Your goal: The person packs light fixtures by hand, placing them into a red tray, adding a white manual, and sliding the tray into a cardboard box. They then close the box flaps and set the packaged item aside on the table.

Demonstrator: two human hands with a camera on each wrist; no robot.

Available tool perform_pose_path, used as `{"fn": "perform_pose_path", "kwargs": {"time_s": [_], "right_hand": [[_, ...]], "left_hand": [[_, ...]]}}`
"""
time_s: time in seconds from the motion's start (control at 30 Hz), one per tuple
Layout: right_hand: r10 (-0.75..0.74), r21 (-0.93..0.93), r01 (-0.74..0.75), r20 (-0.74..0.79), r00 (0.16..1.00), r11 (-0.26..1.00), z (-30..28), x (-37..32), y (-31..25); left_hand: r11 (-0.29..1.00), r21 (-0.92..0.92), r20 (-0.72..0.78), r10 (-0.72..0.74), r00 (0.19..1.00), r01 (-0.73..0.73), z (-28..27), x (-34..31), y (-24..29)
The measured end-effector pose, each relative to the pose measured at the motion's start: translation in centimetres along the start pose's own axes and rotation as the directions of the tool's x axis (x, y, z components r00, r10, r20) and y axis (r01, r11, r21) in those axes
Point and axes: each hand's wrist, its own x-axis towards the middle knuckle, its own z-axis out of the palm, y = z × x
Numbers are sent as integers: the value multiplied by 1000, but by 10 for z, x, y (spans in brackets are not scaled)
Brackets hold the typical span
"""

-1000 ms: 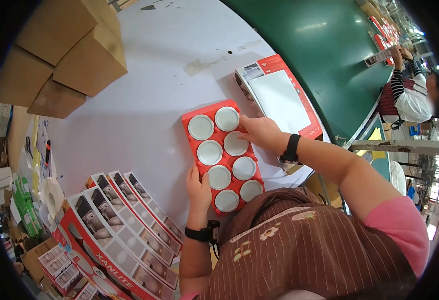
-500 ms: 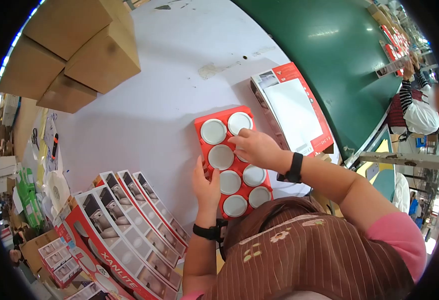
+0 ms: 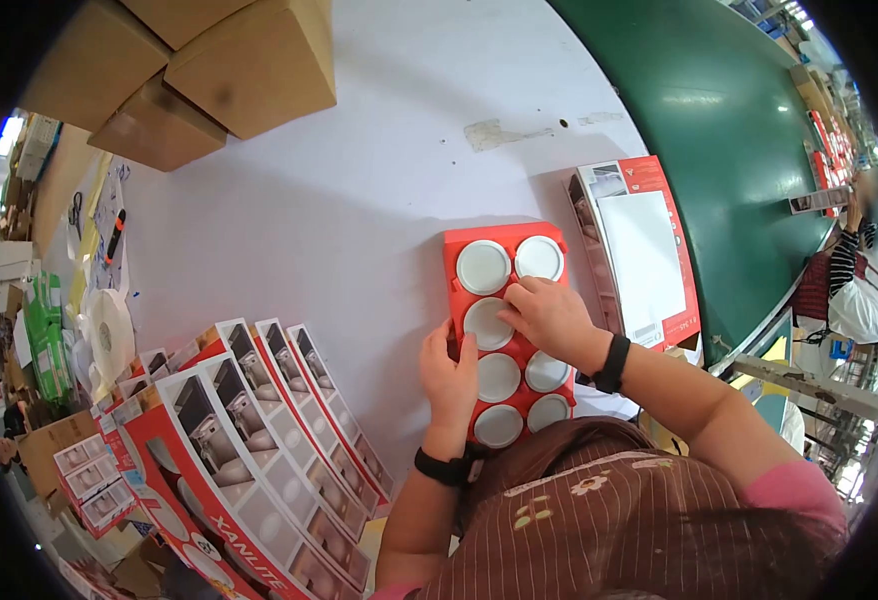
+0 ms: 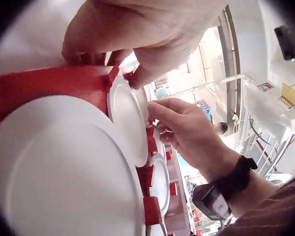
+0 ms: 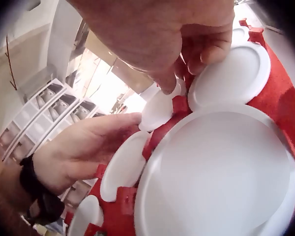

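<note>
A red tray (image 3: 469, 238) holding several round white discs (image 3: 483, 267) in two columns lies before the person. The left hand (image 3: 449, 378) grips the tray's left edge, its thumb along the rim; it also shows in the right wrist view (image 5: 83, 147). Over the second row, the right hand (image 3: 557, 318) has its fingers bent down between the discs, hiding the right disc there. In the left wrist view that right hand (image 4: 189, 132) touches the tray around a disc (image 4: 128, 118); what its fingertips pinch cannot be told.
A red and white box (image 3: 665, 180) with a white sheet on it stands right of the tray. Printed cartons (image 3: 259, 460) stand at lower left, brown boxes (image 3: 249, 70) at upper left. A tape roll (image 3: 111, 330) and orange-black cutter (image 3: 116, 237) lie left. Another person sits far right.
The right hand has moved from the tray's right edge inward to between the discs of the second row. The left hand stays at the left edge. The head view has shifted.
</note>
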Motion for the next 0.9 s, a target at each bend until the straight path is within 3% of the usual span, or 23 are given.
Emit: {"fn": "perform_pose_path", "kwargs": {"time_s": [0.07,0.17,0.23,0.3,0.47,0.57,0.63,0.77,0.83,0.9], "right_hand": [[34,-66,-31,37,999,997,-1,4,-2],[37,-24,-37,-1,999,999,2,10,-1],[-17,129,29,-93,995,991,6,6,7],[-13,122,23,-87,996,992,6,3,9],[5,33,-4,-34,999,999,1,9,4],[106,-67,-102,56,993,992,1,16,-2],[59,-218,-48,43,997,975,2,16,-3],[1,-216,9,48,999,976,-14,19,-7],[-200,-191,174,-126,972,966,-16,21,-7],[-250,-213,222,-113,962,951,-10,27,-3]], "left_hand": [[999,36,-8,3,1000,-3,1,0,5],[993,107,-30,49,998,-46,3,0,3],[988,133,-41,84,996,-77,4,-1,0],[987,105,-45,124,991,-119,4,-2,-1],[1000,9,-18,17,1000,-17,6,-2,4],[1000,-11,-29,-4,1000,4,8,-2,3],[1000,-19,-34,-12,999,12,8,-3,3],[1000,-23,-19,-12,1000,11,4,0,9],[999,-29,-8,-18,1000,18,4,0,10],[999,4,-8,54,999,-54,4,0,11]]}}
